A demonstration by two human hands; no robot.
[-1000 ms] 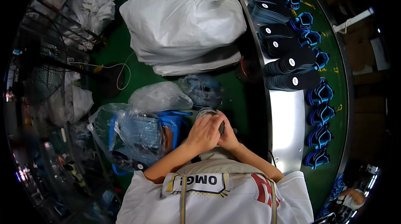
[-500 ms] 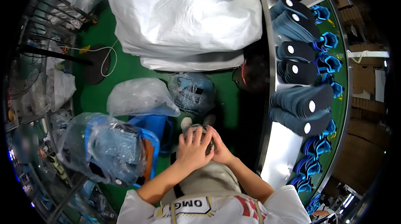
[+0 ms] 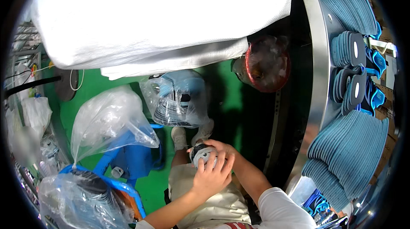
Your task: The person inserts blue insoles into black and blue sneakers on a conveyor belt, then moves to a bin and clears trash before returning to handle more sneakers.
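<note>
Both of my hands are around a small round thing (image 3: 201, 154) with a pale grey face and a dark side, held just above my lap. I cannot make out exactly what it is. My left hand (image 3: 212, 179) has its fingertips pressed on the pale face. Curled behind it on the far side is my right hand (image 3: 225, 149), its fingers partly hidden. Beyond my shoes lies a clear bag of blue-grey insoles (image 3: 177, 96). Tall stacks of similar insoles (image 3: 341, 154) stand on the metal bench (image 3: 315, 79) to my right.
A large white sack (image 3: 162, 15) fills the far side. Beside it stands a red-rimmed bin (image 3: 268, 64). At left, a clear plastic bag (image 3: 109, 115) rests over a blue stool (image 3: 139, 158), with another bagged insole bundle (image 3: 87, 199) nearer. Blue shoe parts (image 3: 373, 96) sit beyond the bench.
The view has shifted, bringing the bench stacks and bin closer. My hands have turned the round thing, so its pale face now shows; before, my left hand mostly covered it.
</note>
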